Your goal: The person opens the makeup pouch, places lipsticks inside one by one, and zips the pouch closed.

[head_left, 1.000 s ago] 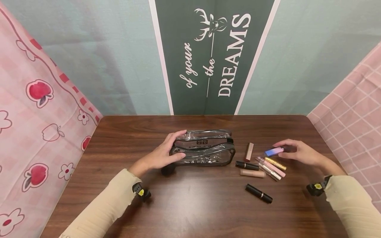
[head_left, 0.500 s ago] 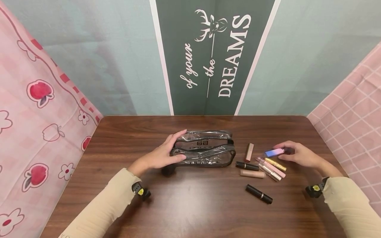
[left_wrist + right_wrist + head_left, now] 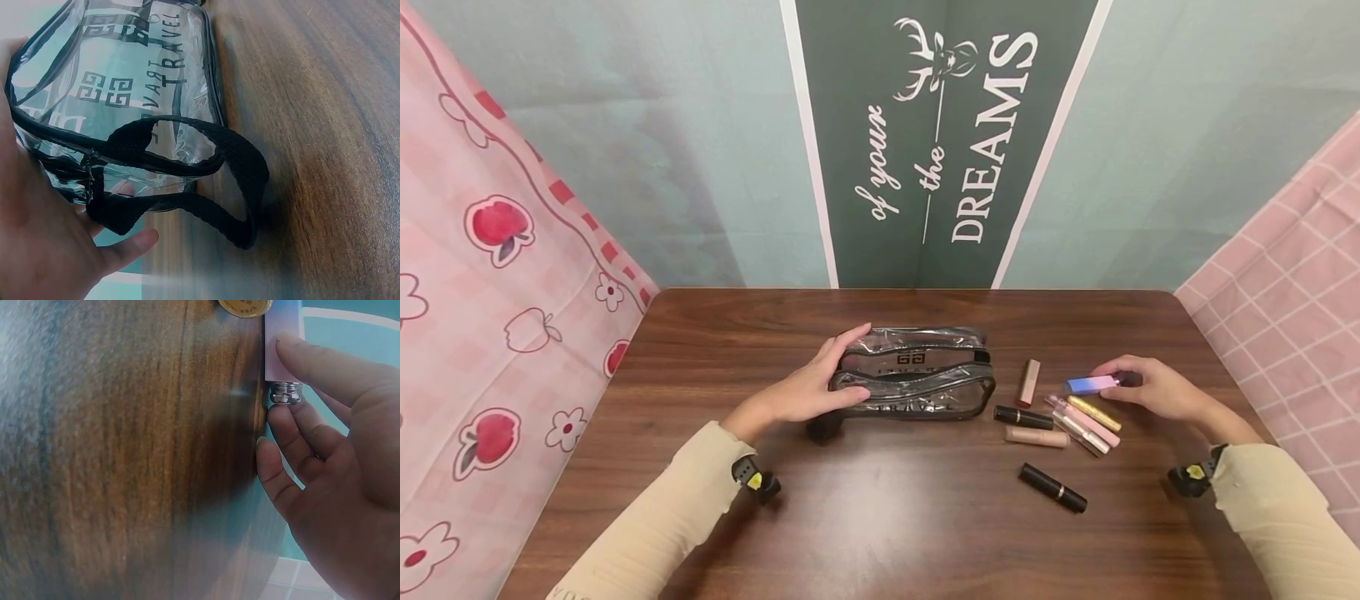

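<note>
A clear zip pouch with black trim sits on the table, its top gaping. My left hand holds its left end, thumb at the front and fingers over the back. The left wrist view shows the pouch's black strap loop and printed lettering beside that hand. My right hand pinches a blue-to-pink lipstick tube at its pink end. In the right wrist view the thumb lies on the tube, with its silvery end knob showing beyond it.
Right of the pouch lie a rosy-brown tube, a black tube, a beige tube, a gold tube and a pink tube. Another black tube lies nearer. Fabric backdrops border the wooden table.
My right fingers have closed in on the lipstick tube, which has turned slightly to lie more level in the head view. The left hand and the pouch stay nearly still.
</note>
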`<state>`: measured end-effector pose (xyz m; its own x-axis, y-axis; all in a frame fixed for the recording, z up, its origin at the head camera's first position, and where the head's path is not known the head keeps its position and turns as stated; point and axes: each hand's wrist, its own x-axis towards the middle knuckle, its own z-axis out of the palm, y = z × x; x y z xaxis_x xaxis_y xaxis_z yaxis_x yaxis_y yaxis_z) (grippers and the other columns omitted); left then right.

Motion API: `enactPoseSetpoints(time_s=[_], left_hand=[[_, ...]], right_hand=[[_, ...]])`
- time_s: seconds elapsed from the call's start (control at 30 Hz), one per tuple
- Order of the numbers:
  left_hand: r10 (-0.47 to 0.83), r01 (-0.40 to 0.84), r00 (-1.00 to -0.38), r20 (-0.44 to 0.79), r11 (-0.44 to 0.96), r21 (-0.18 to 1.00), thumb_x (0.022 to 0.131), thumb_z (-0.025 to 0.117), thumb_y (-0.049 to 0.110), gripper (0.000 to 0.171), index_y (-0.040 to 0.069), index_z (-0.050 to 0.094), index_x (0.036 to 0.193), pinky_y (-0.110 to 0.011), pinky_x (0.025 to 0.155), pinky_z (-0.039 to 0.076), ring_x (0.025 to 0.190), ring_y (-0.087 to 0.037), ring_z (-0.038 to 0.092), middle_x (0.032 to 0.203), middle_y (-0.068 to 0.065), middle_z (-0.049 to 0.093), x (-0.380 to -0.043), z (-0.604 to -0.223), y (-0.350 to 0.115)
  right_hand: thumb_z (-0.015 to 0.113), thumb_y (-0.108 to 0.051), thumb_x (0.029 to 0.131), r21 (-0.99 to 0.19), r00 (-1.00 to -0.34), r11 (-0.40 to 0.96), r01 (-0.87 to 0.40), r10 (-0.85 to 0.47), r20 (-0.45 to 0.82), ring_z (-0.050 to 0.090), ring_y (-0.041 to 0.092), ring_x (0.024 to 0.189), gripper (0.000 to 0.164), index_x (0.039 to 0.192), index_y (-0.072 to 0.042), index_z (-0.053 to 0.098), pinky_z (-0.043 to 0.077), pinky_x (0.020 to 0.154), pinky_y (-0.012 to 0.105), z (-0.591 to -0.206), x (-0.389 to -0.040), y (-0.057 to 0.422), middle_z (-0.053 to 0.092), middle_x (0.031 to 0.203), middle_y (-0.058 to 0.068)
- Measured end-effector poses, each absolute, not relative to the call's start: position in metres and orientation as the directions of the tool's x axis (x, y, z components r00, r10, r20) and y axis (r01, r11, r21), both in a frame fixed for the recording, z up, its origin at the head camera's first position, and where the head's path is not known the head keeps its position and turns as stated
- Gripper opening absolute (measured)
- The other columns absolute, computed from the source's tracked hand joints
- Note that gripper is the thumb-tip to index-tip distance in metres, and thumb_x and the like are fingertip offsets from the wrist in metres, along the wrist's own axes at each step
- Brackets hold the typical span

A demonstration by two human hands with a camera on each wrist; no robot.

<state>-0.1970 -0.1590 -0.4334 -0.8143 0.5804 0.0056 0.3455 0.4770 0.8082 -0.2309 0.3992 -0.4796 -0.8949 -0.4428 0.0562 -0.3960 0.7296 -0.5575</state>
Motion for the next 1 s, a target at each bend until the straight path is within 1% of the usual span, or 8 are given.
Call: enactPoseSetpoints(time_s=[0.13, 0.23, 0.4, 0.6, 0.8, 1.0], left_hand=[[0.579, 0.344, -0.815, 0.004, 0.479, 0.807, 0.096, 0.07, 0.036, 0.088, 0.033, 0.013, 0.163, -0.062, 0.108, 0.036, 0.138, -0.042, 0.04, 0.155, -0.016, 0.028, -0.198, -0.434, -0.159], [0.579, 0.34, -0.815, 0.002, 0.476, 0.811, 0.096, 0.069, 0.037, 0.088, 0.034, 0.013, 0.163, -0.063, 0.108, 0.036, 0.139, -0.042, 0.04, 0.156, -0.016, 0.027, -0.197, -0.434, -0.159], [0.576, 0.33, -0.817, -0.007, 0.477, 0.815, 0.096, 0.069, 0.04, 0.087, 0.035, 0.013, 0.163, -0.064, 0.107, 0.036, 0.138, -0.042, 0.041, 0.157, -0.016, 0.026, -0.195, -0.433, -0.158], [0.577, 0.328, -0.817, -0.008, 0.476, 0.816, 0.096, 0.068, 0.04, 0.087, 0.034, 0.013, 0.163, -0.064, 0.108, 0.035, 0.14, -0.042, 0.038, 0.161, -0.013, 0.022, -0.196, -0.433, -0.158], [0.577, 0.328, -0.817, -0.009, 0.476, 0.816, 0.096, 0.069, 0.037, 0.087, 0.034, 0.013, 0.163, -0.062, 0.109, 0.035, 0.14, -0.042, 0.038, 0.16, -0.014, 0.023, -0.196, -0.433, -0.158], [0.578, 0.314, -0.816, -0.024, 0.477, 0.821, 0.096, 0.069, 0.039, 0.087, 0.035, 0.012, 0.163, -0.064, 0.108, 0.034, 0.141, -0.043, 0.037, 0.163, -0.013, 0.02, -0.196, -0.433, -0.158]], right_hand=[[0.078, -0.007, 0.089, -0.549, -0.898, 0.742, -0.385, -0.439, 0.036, 0.056, -0.001, 0.089, 0.02, 0.108, -0.009, 0.074, 0.047, 0.075, 0.021, -0.477, -0.231, 0.399, 0.069, 0.102, 0.002], [0.077, -0.007, 0.09, -0.546, -0.899, 0.748, -0.378, -0.437, 0.024, 0.056, -0.001, 0.091, 0.019, 0.108, -0.01, 0.074, 0.047, 0.076, 0.02, -0.477, -0.23, 0.399, 0.069, 0.103, 0.003], [0.076, -0.006, 0.091, -0.584, -0.9, 0.726, -0.364, -0.435, 0.02, 0.057, -0.001, 0.091, 0.017, 0.108, -0.008, 0.074, 0.045, 0.076, 0.017, -0.478, -0.231, 0.401, 0.07, 0.103, 0.0], [0.074, -0.005, 0.092, -0.632, -0.897, 0.689, -0.354, -0.441, 0.021, 0.058, -0.002, 0.092, 0.017, 0.109, -0.007, 0.074, 0.044, 0.076, 0.013, -0.476, -0.232, 0.403, 0.07, 0.101, -0.003], [0.074, -0.003, 0.092, -0.677, -0.9, 0.66, -0.327, -0.435, 0.01, 0.059, -0.001, 0.088, 0.017, 0.109, -0.003, 0.073, 0.046, 0.073, 0.014, -0.469, -0.233, 0.404, 0.071, 0.097, -0.006], [0.072, 0.0, 0.092, -0.708, -0.906, 0.64, -0.298, -0.424, -0.003, 0.062, 0.002, 0.083, 0.017, 0.109, 0.0, 0.071, 0.049, 0.07, 0.016, -0.461, -0.235, 0.405, 0.07, 0.094, -0.004]])
